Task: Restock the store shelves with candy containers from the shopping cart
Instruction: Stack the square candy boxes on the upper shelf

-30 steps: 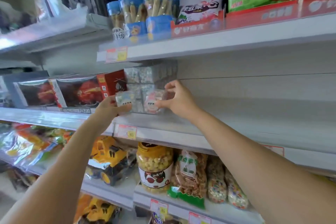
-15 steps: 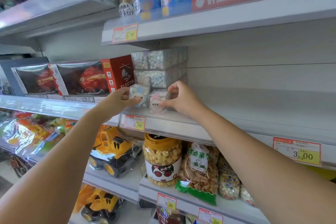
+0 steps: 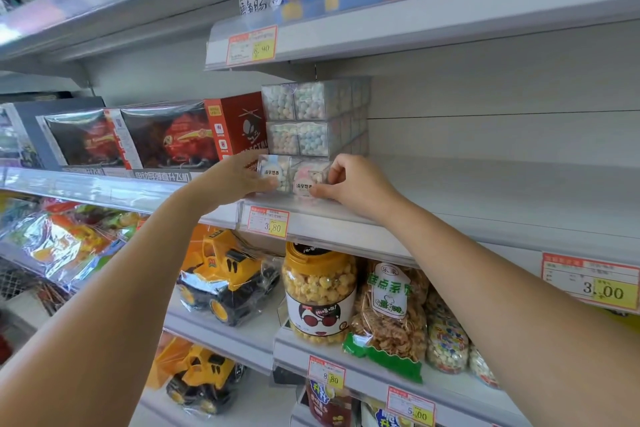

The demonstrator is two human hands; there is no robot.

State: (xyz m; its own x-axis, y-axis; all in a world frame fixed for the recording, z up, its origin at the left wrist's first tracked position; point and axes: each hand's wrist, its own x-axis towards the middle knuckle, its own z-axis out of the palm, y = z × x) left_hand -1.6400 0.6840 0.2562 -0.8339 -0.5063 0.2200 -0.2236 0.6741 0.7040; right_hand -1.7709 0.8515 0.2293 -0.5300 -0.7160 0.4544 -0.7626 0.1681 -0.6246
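Room: a shop aisle with white metal shelves, one above the other, and a white back wall.
Surface: the middle shelf [image 3: 485,191] is white and flat; its right part is bare.
Candy: a stack of candy boxes [image 3: 304,118], see-through and full of little pale balls, stands at the left end of this shelf, back near the wall.
Front row: the left candy box [image 3: 273,172] and the right candy box [image 3: 308,178] sit side by side at the bottom of the stack, near the shelf's front edge, each with a round white sticker.
Left hand: the left hand [image 3: 232,178] holds the left candy box from its left side, fingers curled on it.
Right hand: the right hand [image 3: 360,184] pinches the right candy box, thumb low, fingers bent on its right side.
In the way: both hands hide the outer sides of the two front boxes.
Beside: a red box [image 3: 239,125] stands just left of the stack, then toy boxes [image 3: 166,135] with red toys inside.
Edge: a price tag [image 3: 268,222] reading 3.80 hangs under the boxes.
Below: a yellow toy truck [image 3: 225,277], a popcorn jar [image 3: 320,291] and a snack bag [image 3: 388,315].
Above: the top shelf [image 3: 450,10] carries blue snack tubs.
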